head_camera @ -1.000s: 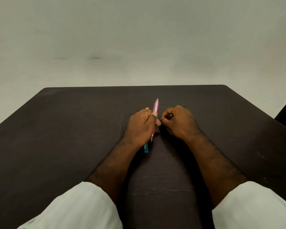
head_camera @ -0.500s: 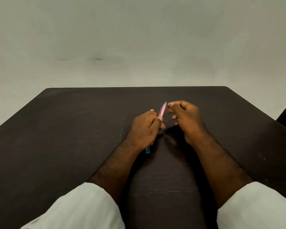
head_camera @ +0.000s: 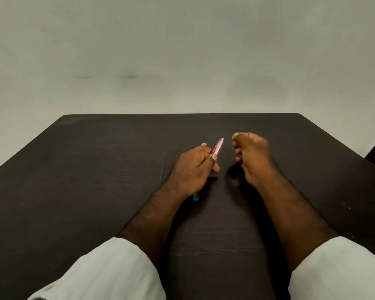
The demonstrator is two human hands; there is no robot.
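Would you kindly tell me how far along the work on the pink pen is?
Already done: the pink pen is gripped in the left hand, its end raised off the table. In hand: the right hand hovers beside that end, fingers curled. A blue piece pokes out under the left hand. Left: likely working on the pen's end.

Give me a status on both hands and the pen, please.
Left hand grips pink pen; blue piece pokes out below. Right hand curled, apart from it, blurred. Nothing between them.

The left hand (head_camera: 193, 169) is hiding half of the pink pen (head_camera: 217, 147) and most of a blue piece (head_camera: 195, 197) beneath it, while the right hand (head_camera: 252, 158) is blurring.
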